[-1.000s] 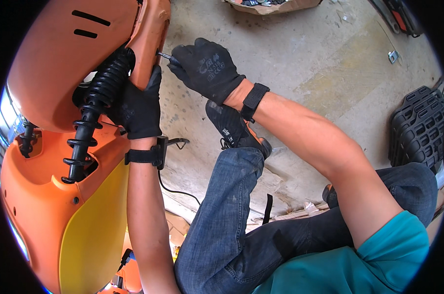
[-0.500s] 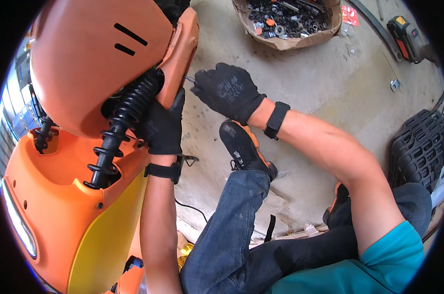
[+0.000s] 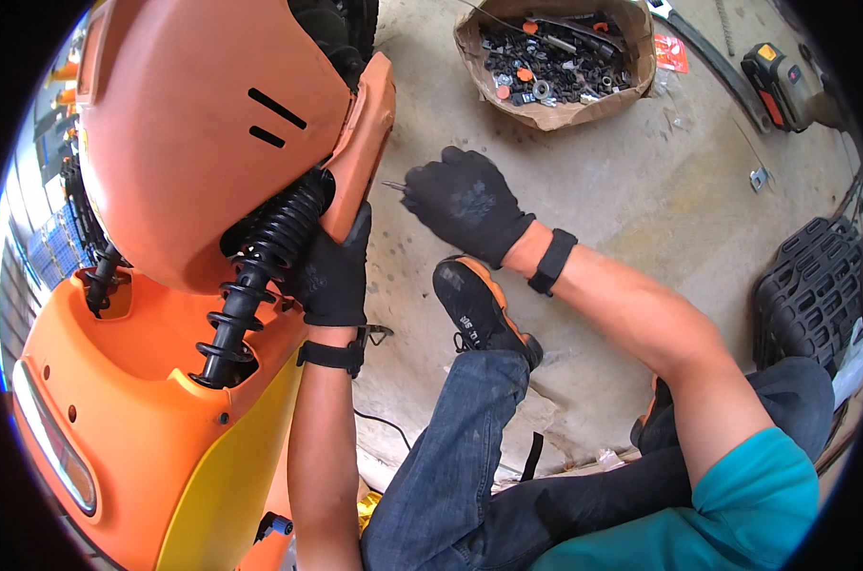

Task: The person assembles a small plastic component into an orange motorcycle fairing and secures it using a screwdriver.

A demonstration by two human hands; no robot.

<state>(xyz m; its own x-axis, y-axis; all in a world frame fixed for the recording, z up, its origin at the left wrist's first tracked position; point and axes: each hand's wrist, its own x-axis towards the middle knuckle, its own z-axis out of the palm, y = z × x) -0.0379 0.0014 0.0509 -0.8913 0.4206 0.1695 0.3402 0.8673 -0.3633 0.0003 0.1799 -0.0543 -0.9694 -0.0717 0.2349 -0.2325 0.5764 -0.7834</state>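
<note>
My left hand, in a black work glove, grips the lower end of an orange fork cover beside the wheel guard. Its thumb lies along the cover's edge; the other fingers are hidden behind it and the black coil-spring shock absorber. To the right, above the floor, my gloved right hand is closed round a thin metal tool. Only the tool's slim tip sticks out, pointing left and apart from the cover. The large orange mudguard rises over the orange and yellow front body.
A cardboard box of small screws and fittings stands at the far side. A cordless power tool lies at far right, near a black curved strip. Black ribbed plastic parts lie at right. My shoe is below my right hand.
My right hand has drawn right and down, taking the tool's tip away from the fork cover. The left hand stays at the cover. The whole view has shifted slightly.
</note>
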